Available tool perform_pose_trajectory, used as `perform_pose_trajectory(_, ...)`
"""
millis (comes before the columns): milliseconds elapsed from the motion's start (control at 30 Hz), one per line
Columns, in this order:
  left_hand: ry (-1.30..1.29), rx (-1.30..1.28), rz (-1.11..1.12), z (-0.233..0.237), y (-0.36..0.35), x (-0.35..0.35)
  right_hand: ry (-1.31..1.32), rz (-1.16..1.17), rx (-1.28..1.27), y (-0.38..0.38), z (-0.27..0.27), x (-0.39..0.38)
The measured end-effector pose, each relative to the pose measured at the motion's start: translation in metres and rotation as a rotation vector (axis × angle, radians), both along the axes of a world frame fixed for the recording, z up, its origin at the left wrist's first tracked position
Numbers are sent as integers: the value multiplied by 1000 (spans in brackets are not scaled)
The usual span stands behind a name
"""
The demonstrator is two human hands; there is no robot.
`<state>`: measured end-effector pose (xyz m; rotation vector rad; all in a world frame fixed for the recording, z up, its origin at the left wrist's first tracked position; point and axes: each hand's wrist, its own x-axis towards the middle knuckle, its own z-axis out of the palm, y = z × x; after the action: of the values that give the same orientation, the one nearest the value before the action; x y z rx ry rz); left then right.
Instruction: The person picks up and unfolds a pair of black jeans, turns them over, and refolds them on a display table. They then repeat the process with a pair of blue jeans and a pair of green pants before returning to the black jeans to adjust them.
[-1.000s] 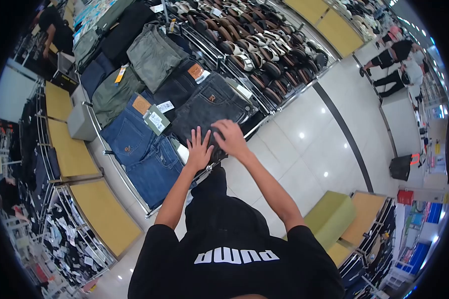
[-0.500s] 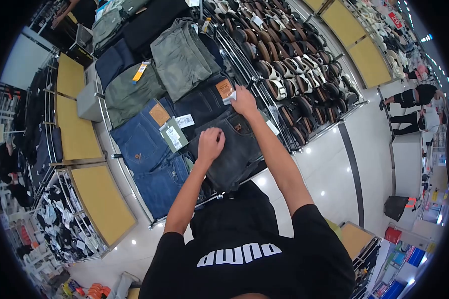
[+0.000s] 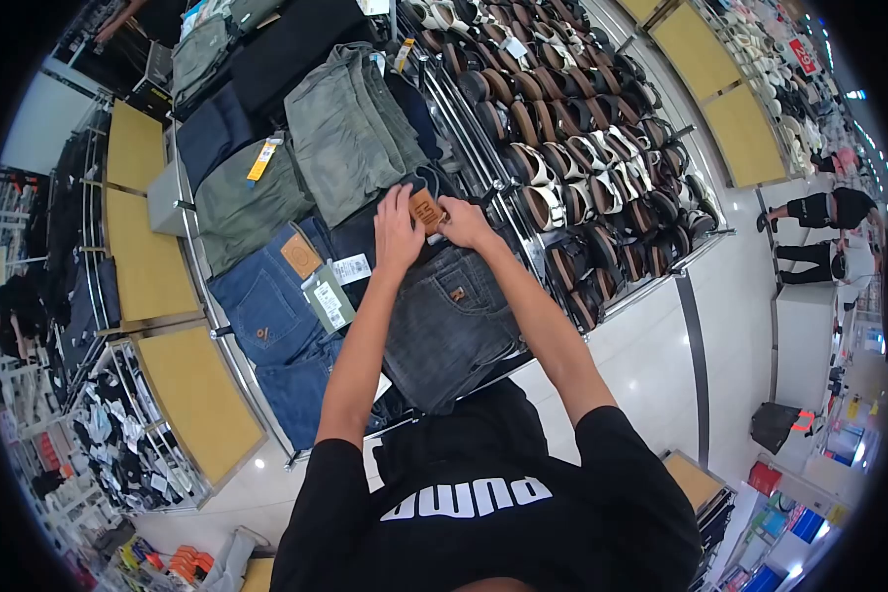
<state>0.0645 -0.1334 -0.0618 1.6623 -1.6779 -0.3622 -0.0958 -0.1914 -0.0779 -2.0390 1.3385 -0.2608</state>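
Observation:
Both my hands are at the waistband of folded dark navy jeans [image 3: 353,238], on either side of their brown leather patch [image 3: 425,209]. My left hand [image 3: 400,235] rests at the patch's left side, its fingers stretched out over the cloth. At the patch's right edge, my right hand [image 3: 467,224] is closed, thumb and fingers pinching the waistband. Below my hands lie faded black jeans [image 3: 442,321] with a small brown label. Blue jeans [image 3: 263,301] with a tan patch and a hanging paper tag [image 3: 328,303] lie to the left.
Camouflage trousers [image 3: 340,128] and other folded trousers fill the far part of the rack. Rows of sandals [image 3: 582,158] stand on a rack at the right. Wooden panels [image 3: 199,395] line the left. Two people [image 3: 844,212] are far right.
My left hand has moved up from the black jeans to the patch on the navy jeans. My right hand has shifted slightly left and down, still at that waistband.

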Motion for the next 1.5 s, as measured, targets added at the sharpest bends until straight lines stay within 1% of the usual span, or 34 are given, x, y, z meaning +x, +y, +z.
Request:
perform_pose_trajectory(33, -46, 27, -6, 2, -11, 3, 0, -2, 0, 2, -1, -3)
perform_pose_trajectory(100, -93, 54, -13, 7, -24, 8, -220, 155, -161, 4, -1, -7)
perform_pose_trajectory(133, -151, 42, -63, 10, -30, 11, -289, 178, -180, 4, 3, -8)
perform_pose_trajectory(167, -209, 29, -112, 13, -35, 13, -287, 181, -183, 2, 6, -9)
perform_pose_trajectory(200, -274, 102, -154, 16, -37, 18, -272, 207, -108, 2, 10, -10)
perform_pose_trajectory(233, -275, 106, -149, 12, -39, 24, -258, 233, -30, 4, 11, -9)
perform_pose_trajectory(300, -282, 253, -362, 8, -44, 38, -264, 242, -51, 8, 15, -6)
perform_pose_trajectory(333, -277, 233, -403, 9, -45, 44, -223, 203, 25, 10, 19, -6)
perform_pose_trajectory(367, -280, 230, -400, 11, -45, 47, -180, 161, 100, 11, 25, -7)
perform_pose_trajectory(433, -236, 463, -339, 14, -42, 52, -185, 164, 71, 11, 19, -9)
perform_pose_trajectory(500, -293, 430, -323, 18, -35, 57, -115, 91, 134, 15, 22, -8)
perform_pose_trajectory(567, -437, 484, -467, 3, -26, 63, -79, 78, 161, 17, 24, -6)
perform_pose_trajectory(600, -513, 450, -512, -2, -21, 64, -39, 61, 187, 16, 25, -5)
perform_pose_trajectory(633, -512, 448, -509, 2, -19, 64, -38, 63, 184, 15, 16, -7)
perform_pose_trajectory(700, -501, 486, -486, 15, -15, 61, -189, 31, 71, 14, -12, -14)
perform_pose_trajectory(733, -477, 435, -456, 18, -11, 62, -189, 31, 70, 14, -9, -16)
perform_pose_trajectory(767, -478, 437, -454, 20, -9, 62, -154, -17, 120, 16, -7, -18)
perform_pose_trajectory(800, -450, 362, -417, 22, -8, 62, -121, -64, 171, 18, -4, -17)
perform_pose_trajectory(833, -423, 286, -381, 20, -9, 63, -124, -64, 171, 18, -3, -17)
perform_pose_trajectory(867, -425, 286, -382, 18, -10, 62, -105, -100, 185, 19, -2, -17)
perform_pose_trajectory(933, -280, 227, -274, 17, -12, 57, -73, -159, 235, 21, 3, -19)
perform_pose_trajectory(967, -280, 224, -277, 17, -14, 54, -73, -163, 233, 23, 6, -20)
perform_pose_trajectory(1033, -190, 279, -173, 16, -18, 48, -29, -178, 260, 25, 10, -21)
perform_pose_trajectory(1067, -191, 279, -175, 15, -20, 47, -14, -156, 258, 26, 9, -21)
perform_pose_trajectory(1133, -158, 116, -127, 14, -22, 46, -26, -143, 244, 29, 11, -23)
perform_pose_trajectory(1200, -118, 95, -88, 16, -24, 49, -37, -131, 230, 33, 15, -24)
perform_pose_trajectory(1267, -77, 79, -51, 20, -26, 54, -192, -191, 154, 37, 12, -26)
perform_pose_trajectory(1367, -57, 120, -20, 27, -27, 66, -188, -187, 183, 37, 15, -27)
perform_pose_trajectory(1400, -49, 139, 20, 28, -28, 65, -198, -206, 203, 38, 16, -28)
perform_pose_trajectory(1433, -39, 159, 58, 26, -28, 64, -197, -206, 205, 40, 19, -29)
perform_pose_trajectory(1500, -56, 167, 60, 21, -30, 60, -227, -159, 173, 42, 24, -32)
